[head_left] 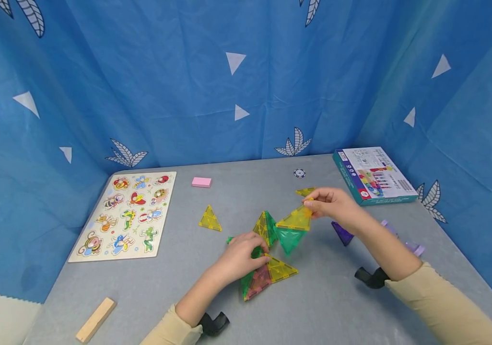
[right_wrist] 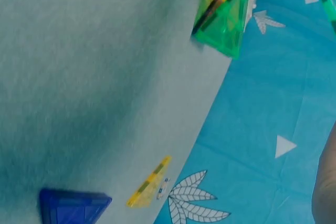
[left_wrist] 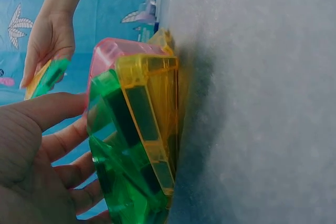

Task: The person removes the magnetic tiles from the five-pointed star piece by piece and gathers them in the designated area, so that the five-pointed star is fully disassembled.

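My right hand (head_left: 332, 206) pinches a yellow triangular magnetic tile (head_left: 296, 219) by one corner, above the table. Joined to its lower edge is a green triangular tile (head_left: 289, 238). With curled fingers, my left hand (head_left: 239, 256) holds a standing cluster of magnetic tiles; its red tile (head_left: 260, 282) and yellow tile (head_left: 281, 270) face the front. In the left wrist view, green tiles (left_wrist: 123, 177) lie against the left fingers, partly hiding them. Just behind the cluster stand a yellow tile (head_left: 262, 229) and a green tile (head_left: 271, 229), leaning together.
Loose yellow tiles (head_left: 210, 219) (head_left: 305, 191) and a purple tile (head_left: 342, 234) lie around. An insect puzzle board (head_left: 166, 225), pink block (head_left: 201, 182) and wooden block (head_left: 96, 320) are left. A box (head_left: 375, 175) and lilac sand timer (head_left: 414, 248) are right. A patterned chip (head_left: 299, 173) lies behind.
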A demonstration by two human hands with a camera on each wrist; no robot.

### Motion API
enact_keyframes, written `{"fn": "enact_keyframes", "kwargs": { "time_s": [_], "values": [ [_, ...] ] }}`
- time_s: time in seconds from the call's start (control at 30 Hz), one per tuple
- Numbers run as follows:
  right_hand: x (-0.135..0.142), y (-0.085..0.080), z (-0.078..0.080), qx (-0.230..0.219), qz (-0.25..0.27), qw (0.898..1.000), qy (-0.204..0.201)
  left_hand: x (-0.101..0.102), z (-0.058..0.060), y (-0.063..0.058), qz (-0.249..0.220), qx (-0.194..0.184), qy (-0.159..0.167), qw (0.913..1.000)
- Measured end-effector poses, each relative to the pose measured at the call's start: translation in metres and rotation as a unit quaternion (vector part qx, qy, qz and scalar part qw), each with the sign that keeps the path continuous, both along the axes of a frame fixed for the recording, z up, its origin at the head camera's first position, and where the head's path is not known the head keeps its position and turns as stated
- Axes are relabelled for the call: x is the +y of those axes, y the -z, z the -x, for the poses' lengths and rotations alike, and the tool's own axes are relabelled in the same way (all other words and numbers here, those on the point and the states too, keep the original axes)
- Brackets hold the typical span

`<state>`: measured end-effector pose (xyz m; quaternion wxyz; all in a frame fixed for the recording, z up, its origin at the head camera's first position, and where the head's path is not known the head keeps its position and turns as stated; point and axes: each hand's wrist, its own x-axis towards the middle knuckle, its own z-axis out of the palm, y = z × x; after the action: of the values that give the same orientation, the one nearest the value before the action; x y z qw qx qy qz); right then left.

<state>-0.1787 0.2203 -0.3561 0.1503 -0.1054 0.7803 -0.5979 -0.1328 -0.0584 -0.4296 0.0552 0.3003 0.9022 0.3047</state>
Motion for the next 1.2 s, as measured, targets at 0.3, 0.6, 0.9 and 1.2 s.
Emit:
{"fn": "enact_keyframes", "kwargs": {
  "time_s": [0.3, 0.6, 0.9, 1.2],
  "values": [
    [-0.014, 0.002, -0.008, -0.033, 0.096, 0.994, 0.036, 0.007, 0.0, -0.021, -0.221, -0.157, -0.018, 0.9623],
    [-0.022, -0.001, -0.01, -0.047, 0.115, 0.992, 0.039, 0.007, 0.01, -0.028, -0.305, -0.177, -0.062, 0.9337],
    [0.005, -0.008, 0.003, -0.048, 0.209, 0.975, 0.067, -0.019, 0.045, -0.037, -0.3, -0.168, -0.131, 0.9298],
    [0.034, 0.026, 0.036, -0.129, 0.122, 0.978, 0.109, -0.03, 0.123, -0.026, -0.339, -0.208, -0.222, 0.8902]
  ]
}}
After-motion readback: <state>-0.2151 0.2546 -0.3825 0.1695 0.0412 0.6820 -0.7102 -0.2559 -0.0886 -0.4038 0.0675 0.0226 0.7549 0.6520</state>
